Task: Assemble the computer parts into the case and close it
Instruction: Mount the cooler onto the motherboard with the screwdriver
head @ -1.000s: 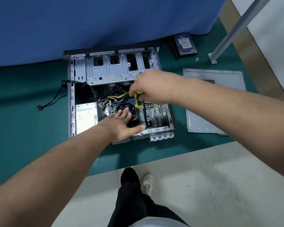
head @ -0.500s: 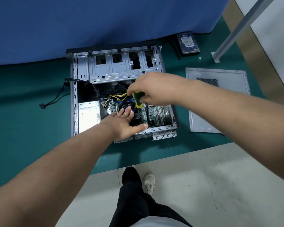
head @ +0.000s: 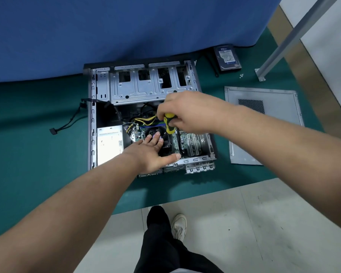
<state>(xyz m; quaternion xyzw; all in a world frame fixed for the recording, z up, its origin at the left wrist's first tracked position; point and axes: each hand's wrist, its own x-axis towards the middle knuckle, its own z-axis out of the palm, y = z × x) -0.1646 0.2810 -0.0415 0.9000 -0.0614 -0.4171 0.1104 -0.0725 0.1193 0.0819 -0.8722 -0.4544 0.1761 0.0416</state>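
On the green floor mat [head: 37, 154], against the blue curtain [head: 126, 32] along its far edge, the open computer case [head: 92, 123] is lying on its side with its interior facing up. Inside the case, the right hand [head: 189, 113] is gripping the yellow-and-black screwdriver [head: 169, 123], fingers curled round the handle, which is pointing down beside the black fan [head: 156, 134] on the motherboard [head: 187, 141]; the tip is hidden. The left hand [head: 152, 152] is resting flat on the fan, fingers straight and slightly spread, thumb reaching toward the near edge of the case. The silver power supply [head: 109, 142] is sitting in the near-left corner of the case, and the drive cage [head: 146, 87] is spanning its far side. Yellow cables [head: 144, 120] are running between them. A black cable [head: 67, 123] is trailing out of the left side of the case onto the mat. The detached side panel [head: 264, 134] is lying flat to the right of the case, well apart from it. A hard drive [head: 227, 58] is lying near the far-right corner of the mat, beside a metal post [head: 295, 34]. A dark trouser leg [head: 161, 237] and a pale shoe [head: 179, 225] are standing on the tiled floor [head: 274, 223].
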